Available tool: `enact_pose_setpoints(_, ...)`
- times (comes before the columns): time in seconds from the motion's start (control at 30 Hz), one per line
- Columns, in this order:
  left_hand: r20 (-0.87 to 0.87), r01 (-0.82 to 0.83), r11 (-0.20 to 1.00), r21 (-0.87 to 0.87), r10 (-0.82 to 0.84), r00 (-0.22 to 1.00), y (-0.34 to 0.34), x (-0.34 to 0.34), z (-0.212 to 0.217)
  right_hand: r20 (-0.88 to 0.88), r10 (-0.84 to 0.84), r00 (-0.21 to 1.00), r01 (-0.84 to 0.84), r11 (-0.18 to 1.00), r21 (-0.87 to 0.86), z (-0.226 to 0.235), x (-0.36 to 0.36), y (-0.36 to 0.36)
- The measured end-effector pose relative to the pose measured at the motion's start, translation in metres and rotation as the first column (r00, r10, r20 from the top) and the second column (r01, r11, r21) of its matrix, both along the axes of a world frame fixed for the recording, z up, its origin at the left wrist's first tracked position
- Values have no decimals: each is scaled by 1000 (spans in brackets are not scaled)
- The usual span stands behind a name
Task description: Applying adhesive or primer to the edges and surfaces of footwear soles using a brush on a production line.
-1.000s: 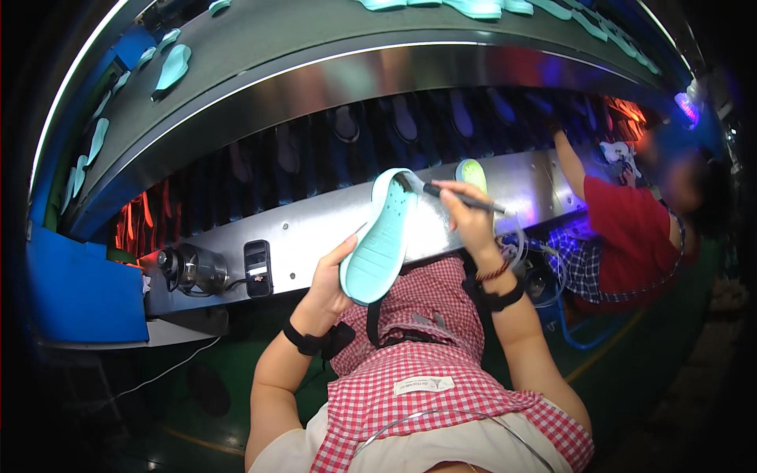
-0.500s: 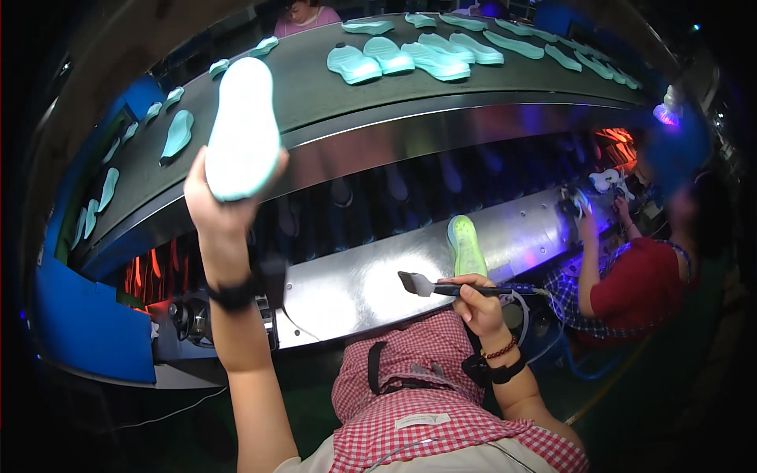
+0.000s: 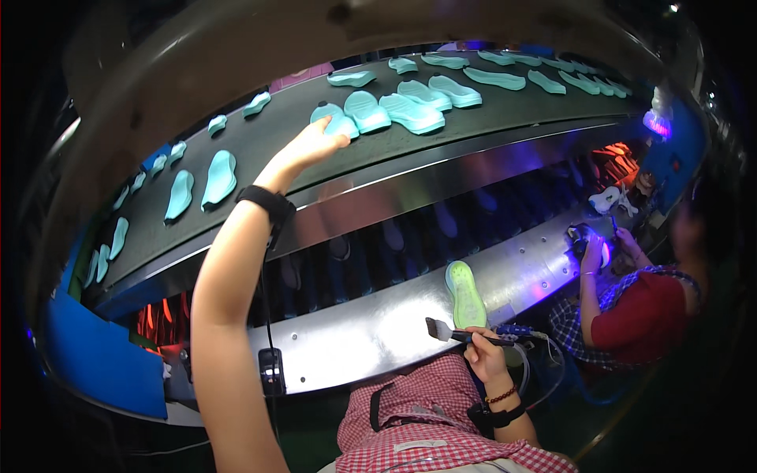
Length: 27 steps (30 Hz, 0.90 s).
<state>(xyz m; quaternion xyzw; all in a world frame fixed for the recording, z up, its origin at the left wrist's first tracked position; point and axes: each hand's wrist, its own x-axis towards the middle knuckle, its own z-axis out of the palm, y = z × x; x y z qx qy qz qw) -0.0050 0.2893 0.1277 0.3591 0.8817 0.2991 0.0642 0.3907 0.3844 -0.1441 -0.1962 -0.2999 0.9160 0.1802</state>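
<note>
My left hand [image 3: 311, 147] stretches out over the dark belt [image 3: 276, 138]. Its fingers close on the near end of a mint-green shoe sole [image 3: 334, 120], the leftmost of a close group. Another mint sole [image 3: 220, 178] lies on the belt to the left of my forearm. My right hand [image 3: 485, 355] grips the black handle of a flat brush [image 3: 440, 329], its bristles pointing left above the shiny metal ledge [image 3: 339, 347]. Just beyond that hand, a yellow-green sole [image 3: 467, 294] lies on the ledge.
More mint soles [image 3: 494, 77] lie along the belt on both sides. Under it, dark soles hang or stand in a row, and orange heater glow [image 3: 615, 163] shows at both ends. A co-worker in a red sleeve [image 3: 639, 315] works at the right. A blue panel [image 3: 106, 347] stands at left.
The sole that my left hand held up now lies on the belt at left. That hand has moved right and closed on another sole. The brush stays in my right hand.
</note>
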Motion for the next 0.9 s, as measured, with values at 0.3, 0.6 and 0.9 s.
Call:
enact_pose_setpoints(0.3, -296, -200, 807, -556, 33, 955, 8, -21, -2, -58, -38, 998, 29, 989, -142, -4, 8, 0)
enact_pose_setpoints(0.6, 171, -205, 385, 900, 122, 978, -107, 85, -51, -179, 54, 982, -48, 998, 39, 29, -9, 0)
enact_pose_setpoints(0.9, 655, -412, 509, 756, -597, 463, -191, 188, -167, -386, 120, 915, -62, 986, 158, 61, -37, -14)
